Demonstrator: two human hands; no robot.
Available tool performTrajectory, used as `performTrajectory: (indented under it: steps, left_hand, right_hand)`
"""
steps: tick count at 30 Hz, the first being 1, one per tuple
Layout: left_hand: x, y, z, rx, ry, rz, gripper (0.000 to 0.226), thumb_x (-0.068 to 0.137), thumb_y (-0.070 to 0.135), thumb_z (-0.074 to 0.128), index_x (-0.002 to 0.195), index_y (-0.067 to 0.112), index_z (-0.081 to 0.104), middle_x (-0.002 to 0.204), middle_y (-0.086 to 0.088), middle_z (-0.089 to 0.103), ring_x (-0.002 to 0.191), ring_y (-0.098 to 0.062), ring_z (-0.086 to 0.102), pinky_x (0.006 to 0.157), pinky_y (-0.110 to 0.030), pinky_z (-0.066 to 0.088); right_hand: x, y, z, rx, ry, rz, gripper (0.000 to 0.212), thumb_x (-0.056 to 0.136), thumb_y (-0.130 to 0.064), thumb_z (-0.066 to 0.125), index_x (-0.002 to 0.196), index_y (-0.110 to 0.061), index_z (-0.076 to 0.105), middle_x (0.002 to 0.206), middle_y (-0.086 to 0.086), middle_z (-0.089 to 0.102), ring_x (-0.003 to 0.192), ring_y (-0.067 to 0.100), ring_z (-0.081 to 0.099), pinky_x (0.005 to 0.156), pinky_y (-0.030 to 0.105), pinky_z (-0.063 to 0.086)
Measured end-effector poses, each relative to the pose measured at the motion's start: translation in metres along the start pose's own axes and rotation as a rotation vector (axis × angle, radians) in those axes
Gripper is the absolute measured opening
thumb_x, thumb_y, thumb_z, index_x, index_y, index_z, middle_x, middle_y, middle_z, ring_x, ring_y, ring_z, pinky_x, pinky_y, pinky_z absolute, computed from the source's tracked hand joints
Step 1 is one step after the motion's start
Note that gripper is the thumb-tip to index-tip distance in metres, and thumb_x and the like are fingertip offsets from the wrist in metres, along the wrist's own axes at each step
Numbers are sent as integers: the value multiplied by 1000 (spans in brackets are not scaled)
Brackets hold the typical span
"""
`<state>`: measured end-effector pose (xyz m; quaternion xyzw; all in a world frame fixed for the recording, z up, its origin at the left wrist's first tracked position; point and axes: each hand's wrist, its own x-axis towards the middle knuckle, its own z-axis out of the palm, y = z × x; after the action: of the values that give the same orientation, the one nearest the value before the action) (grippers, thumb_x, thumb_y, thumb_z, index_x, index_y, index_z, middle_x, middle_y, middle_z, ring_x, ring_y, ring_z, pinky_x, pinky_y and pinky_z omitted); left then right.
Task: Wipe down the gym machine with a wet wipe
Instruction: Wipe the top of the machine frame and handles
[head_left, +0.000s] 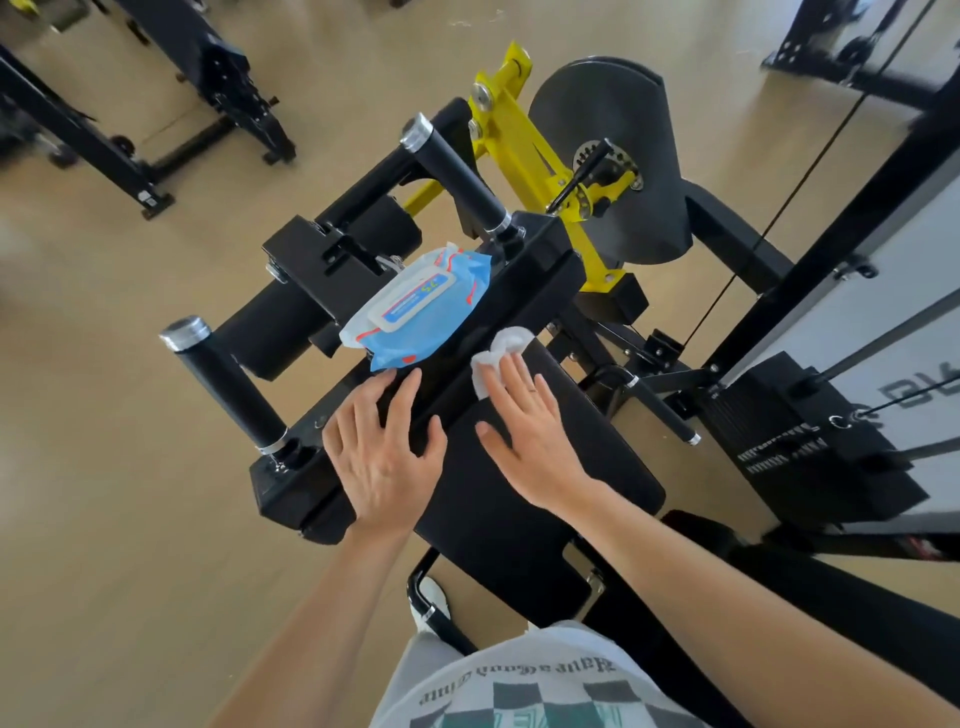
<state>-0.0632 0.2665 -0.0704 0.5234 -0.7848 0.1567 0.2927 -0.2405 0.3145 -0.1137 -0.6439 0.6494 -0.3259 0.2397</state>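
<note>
The gym machine has a black padded seat (545, 499) and a black frame bar (524, 270) with two upright handles (228, 387). A blue pack of wet wipes (415, 312) lies on the bar. My right hand (530, 431) lies flat on the pad, fingers spread, pressing a crumpled white wet wipe (498, 353) under its fingertips. My left hand (387, 447) rests flat with spread fingers on the frame bar just below the pack, holding nothing.
A yellow lever arm (519, 145) and a dark cam disc (623, 156) stand behind the bar. A weight stack (810, 431) with cables is on the right. Another black machine frame (130, 130) stands on the wooden floor at the upper left.
</note>
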Motion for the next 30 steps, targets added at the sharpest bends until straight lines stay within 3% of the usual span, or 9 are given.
performTrajectory:
  steps: [2, 5, 8, 11, 14, 17, 23, 30]
  left_hand:
    - [1, 3, -3, -24, 43, 38, 37, 86, 21, 72, 123, 18, 73, 126, -9, 63, 111, -31, 56, 91, -44, 46]
    - [12, 18, -4, -28, 83, 186, 34, 86, 20, 73, 119, 21, 76, 124, -9, 66, 116, -30, 55, 93, -44, 47]
    - [38, 33, 5, -17, -1, 247, 36, 91, 29, 66, 126, 23, 71, 137, -9, 62, 132, -30, 48, 101, -48, 43]
    - [59, 38, 21, 53, -130, 276, 47, 92, 39, 64, 136, 24, 62, 152, -8, 49, 142, -32, 40, 108, -50, 37]
    - [62, 35, 31, 135, -146, 280, 44, 93, 43, 61, 134, 28, 62, 154, -4, 47, 142, -29, 41, 103, -47, 36]
    - [60, 34, 34, 135, -125, 284, 38, 95, 43, 57, 130, 30, 65, 152, -3, 51, 140, -28, 44, 98, -46, 39]
    - [59, 35, 34, 125, -98, 291, 35, 96, 42, 58, 128, 30, 67, 151, -4, 53, 139, -28, 44, 95, -47, 42]
    - [59, 37, 35, 109, -86, 279, 34, 94, 41, 61, 124, 28, 69, 149, -4, 53, 139, -29, 44, 96, -48, 42]
  right_hand:
    - [5, 4, -3, -22, 25, -13, 68, 106, -32, 42, 163, -30, 4, 170, -4, -6, 156, 11, -14, 128, 47, 0]
    - [30, 19, -23, 5, 115, 108, 69, 106, -31, 43, 163, -31, 4, 170, -3, -5, 155, 9, -16, 127, 46, -1]
    - [57, 36, -54, 64, 203, 228, 67, 107, -31, 41, 163, -31, 5, 171, -3, -1, 157, 12, -6, 126, 45, 2]
    - [78, 51, -85, 488, 185, 305, 62, 108, -30, 44, 162, -28, 15, 170, -6, 11, 156, 13, 11, 127, 41, 9]
    - [98, 69, -112, 850, 157, 448, 52, 107, -47, 37, 152, -22, 44, 161, -1, 38, 148, 21, 35, 125, 49, 23]
    - [116, 89, -130, 882, 80, 543, 62, 107, -57, 22, 136, -20, 63, 150, 5, 53, 136, 29, 50, 118, 53, 34]
    - [124, 110, -134, 876, 22, 628, 68, 108, -54, 22, 130, -7, 65, 127, 12, 67, 111, 26, 62, 105, 45, 45]
    - [153, 93, -140, 952, 4, 633, 71, 104, -61, 24, 126, -11, 70, 134, 8, 65, 127, 27, 57, 109, 49, 42]
